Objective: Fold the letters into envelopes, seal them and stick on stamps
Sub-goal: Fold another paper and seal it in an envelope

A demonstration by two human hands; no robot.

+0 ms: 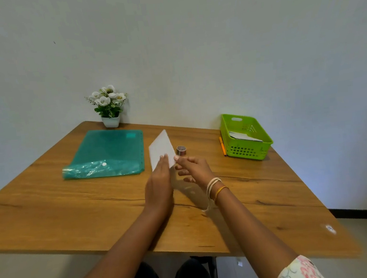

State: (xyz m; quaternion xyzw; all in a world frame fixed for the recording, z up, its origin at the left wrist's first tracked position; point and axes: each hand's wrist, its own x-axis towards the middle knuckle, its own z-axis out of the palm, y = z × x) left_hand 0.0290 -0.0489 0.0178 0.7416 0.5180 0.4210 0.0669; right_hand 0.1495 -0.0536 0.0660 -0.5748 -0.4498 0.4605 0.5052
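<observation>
A white envelope or folded sheet (160, 147) is held up above the middle of the wooden table (72, 207), tilted with its far corner raised. My left hand (159, 186) holds its near left side, fingers straight along the paper. My right hand (192, 168) pinches its near right corner between thumb and forefinger. A small brown tape roll (181, 150) stands on the table just right of the paper. White papers (244, 137) lie in a green basket (246, 151) at the right.
A teal plastic folder (107, 153) lies at the left of the table. A white pot of flowers (109, 105) stands at the back by the wall. An orange pen (222, 146) lies left of the basket. A small sticker (329, 228) sits near the table's front right edge.
</observation>
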